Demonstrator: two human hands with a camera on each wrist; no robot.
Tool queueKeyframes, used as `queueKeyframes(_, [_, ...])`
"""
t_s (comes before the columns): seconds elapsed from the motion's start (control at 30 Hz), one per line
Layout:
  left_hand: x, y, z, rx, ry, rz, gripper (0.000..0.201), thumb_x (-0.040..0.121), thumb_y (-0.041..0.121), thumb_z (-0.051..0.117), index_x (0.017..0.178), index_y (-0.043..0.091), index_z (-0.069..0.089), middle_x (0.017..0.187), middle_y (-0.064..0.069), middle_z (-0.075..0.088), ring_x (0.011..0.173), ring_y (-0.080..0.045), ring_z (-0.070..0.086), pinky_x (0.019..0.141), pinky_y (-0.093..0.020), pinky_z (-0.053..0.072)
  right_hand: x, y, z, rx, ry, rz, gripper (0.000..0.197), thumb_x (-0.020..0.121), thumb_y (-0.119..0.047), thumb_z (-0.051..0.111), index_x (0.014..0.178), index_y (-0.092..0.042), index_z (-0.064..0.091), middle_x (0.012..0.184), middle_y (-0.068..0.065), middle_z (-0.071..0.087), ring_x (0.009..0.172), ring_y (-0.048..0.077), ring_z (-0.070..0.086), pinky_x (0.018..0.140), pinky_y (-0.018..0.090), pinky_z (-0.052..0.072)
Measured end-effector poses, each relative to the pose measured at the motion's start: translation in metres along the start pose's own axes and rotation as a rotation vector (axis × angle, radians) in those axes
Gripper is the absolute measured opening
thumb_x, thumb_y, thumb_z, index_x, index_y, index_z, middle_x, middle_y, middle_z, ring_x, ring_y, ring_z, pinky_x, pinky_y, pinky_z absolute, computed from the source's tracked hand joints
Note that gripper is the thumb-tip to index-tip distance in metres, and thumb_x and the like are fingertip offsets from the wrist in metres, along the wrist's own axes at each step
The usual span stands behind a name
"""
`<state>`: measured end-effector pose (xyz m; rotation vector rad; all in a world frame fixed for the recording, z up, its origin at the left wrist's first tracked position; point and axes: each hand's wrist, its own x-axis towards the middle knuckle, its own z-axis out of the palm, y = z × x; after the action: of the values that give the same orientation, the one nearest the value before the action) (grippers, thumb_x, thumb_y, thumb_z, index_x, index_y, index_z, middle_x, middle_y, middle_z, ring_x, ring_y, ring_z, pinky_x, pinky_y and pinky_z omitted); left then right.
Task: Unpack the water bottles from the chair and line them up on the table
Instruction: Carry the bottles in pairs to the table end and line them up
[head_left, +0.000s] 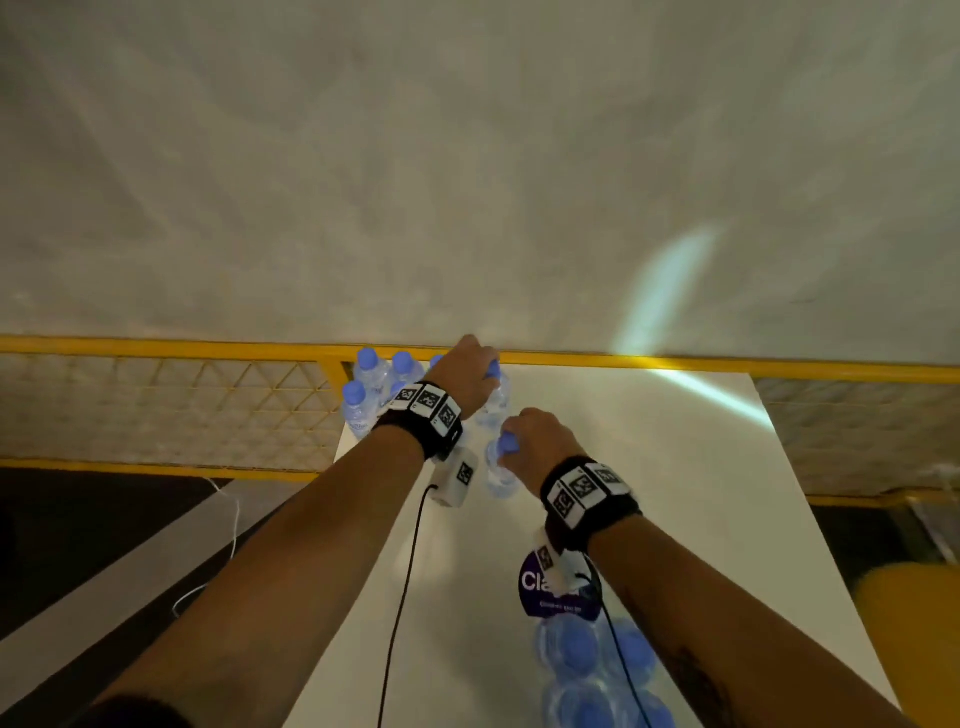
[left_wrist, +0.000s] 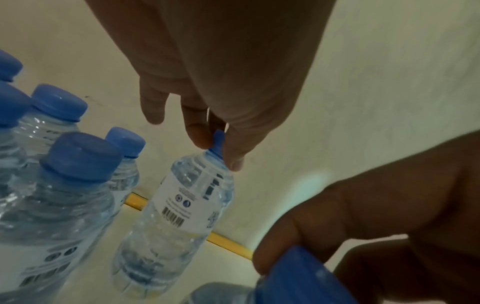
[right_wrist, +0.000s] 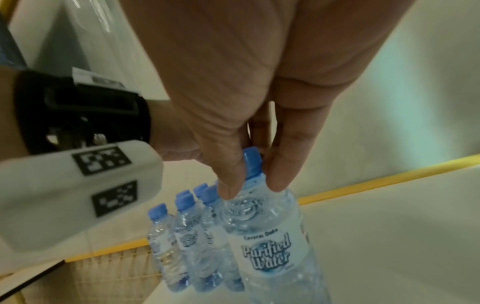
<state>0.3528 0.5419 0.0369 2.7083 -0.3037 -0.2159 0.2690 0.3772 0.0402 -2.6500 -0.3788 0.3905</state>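
Two clear water bottles with blue caps hang upright from my hands over the white table (head_left: 675, 493). My left hand (head_left: 475, 371) pinches the cap of the farther bottle (left_wrist: 182, 205), close to the table's far edge. My right hand (head_left: 519, 441) pinches the cap of the nearer bottle (right_wrist: 265, 246), labelled "Purified Water". Whether either base touches the table I cannot tell. Several more bottles (head_left: 371, 387) stand bunched at the far left corner, just left of my left hand. A wrapped pack of bottles (head_left: 587, 665) with a purple label lies under my right forearm.
A yellow rail (head_left: 156, 347) with mesh fencing below it runs behind the table, against a pale wall. Black cables (head_left: 405, 571) trail from my wrist cameras across the table. A blurred orange-yellow object (head_left: 904, 623) sits off the table's right side.
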Motion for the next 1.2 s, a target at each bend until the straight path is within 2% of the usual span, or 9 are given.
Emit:
queueKeyframes(0.13, [0.025,-0.012,0.007,0.066,0.027,-0.072,0.024,0.098,0.018,0.056,0.12,0.012,0.062,0.123,-0.013,0.049,0.102,-0.038,0.06,0.102,-0.051,0.044,0.038,0.008,0.006,-0.042,-0.061,0.019,0.026,0.087,-0.025,0.063,0.109,-0.011,0.065,0.112,0.011,0.058,0.105,0.031,0.059,0.09,0.037,0.049])
queueKeyframes(0.37, [0.038,-0.033,0.022,0.173,-0.062,-0.138,0.017,0.099,0.021,0.055,0.114,0.015,0.059,0.125,-0.01,0.052,0.113,-0.035,0.056,0.113,-0.059,0.032,0.087,0.006,0.02,-0.035,-0.014,-0.015,0.025,0.086,-0.02,0.066,0.109,-0.01,0.065,0.108,0.012,0.061,0.1,0.03,0.061,0.084,0.034,0.048])
queueKeyframes(0.53, [0.044,-0.039,0.025,0.179,-0.087,-0.123,0.012,0.097,0.016,0.052,0.093,0.027,0.051,0.119,-0.008,0.054,0.107,-0.034,0.061,0.096,-0.053,0.049,0.111,-0.003,0.019,-0.052,-0.039,-0.012,0.013,0.085,-0.019,0.067,0.098,-0.015,0.068,0.095,0.007,0.063,0.094,0.028,0.064,0.077,0.032,0.049])
queueKeyframes(0.63, [0.048,-0.041,0.027,0.201,-0.099,-0.102,0.01,0.097,0.017,0.052,0.096,0.027,0.055,0.119,-0.007,0.055,0.106,-0.031,0.061,0.094,-0.052,0.052,0.114,-0.003,0.022,-0.05,-0.035,0.007,0.011,0.084,-0.017,0.069,0.094,-0.016,0.065,0.084,0.0,0.056,0.089,0.024,0.065,0.071,0.028,0.046])
queueKeyframes(0.8, [0.05,-0.041,0.029,0.222,-0.111,-0.077,0.011,0.096,0.019,0.053,0.104,0.023,0.06,0.121,-0.006,0.054,0.108,-0.029,0.06,0.094,-0.051,0.052,0.113,-0.005,0.024,-0.065,-0.027,0.0,0.015,0.085,-0.017,0.068,0.099,-0.013,0.064,0.099,0.007,0.066,0.093,0.026,0.064,0.073,0.028,0.044])
queueKeyframes(0.93, [0.048,-0.043,0.027,0.195,-0.102,-0.066,0.003,0.095,0.019,0.055,0.096,0.021,0.058,0.117,-0.008,0.055,0.103,-0.031,0.063,0.092,-0.052,0.054,0.112,-0.012,0.026,-0.015,-0.035,0.025,0.016,0.086,-0.016,0.068,0.101,-0.01,0.064,0.103,0.01,0.066,0.098,0.028,0.064,0.075,0.029,0.044])
queueKeyframes(1.03, [0.043,-0.042,0.022,0.194,-0.113,-0.087,0.022,0.099,0.022,0.056,0.119,0.016,0.062,0.128,-0.011,0.056,0.116,-0.034,0.061,0.098,-0.053,0.052,0.106,-0.014,0.024,0.046,-0.035,0.048,0.021,0.087,-0.015,0.067,0.107,-0.008,0.064,0.1,0.011,0.065,0.098,0.03,0.064,0.077,0.032,0.047])
queueKeyframes(1.13, [0.032,-0.042,0.014,0.14,-0.121,-0.111,0.06,0.1,0.028,0.062,0.155,0.018,0.041,0.155,-0.012,0.043,0.142,-0.035,0.044,0.115,-0.05,0.04,0.087,-0.009,0.014,0.07,-0.012,0.075,0.039,0.085,-0.025,0.07,0.119,-0.007,0.058,0.111,0.015,0.06,0.104,0.034,0.061,0.082,0.037,0.05])
queueKeyframes(1.2, [0.016,-0.038,0.006,0.112,-0.046,-0.093,0.068,0.1,0.028,0.063,0.16,0.019,0.033,0.16,-0.012,0.038,0.147,-0.035,0.037,0.118,-0.049,0.036,0.062,-0.005,0.006,0.077,0.009,0.071,0.045,0.086,-0.029,0.07,0.123,-0.007,0.056,0.12,0.015,0.058,0.108,0.033,0.059,0.091,0.037,0.048])
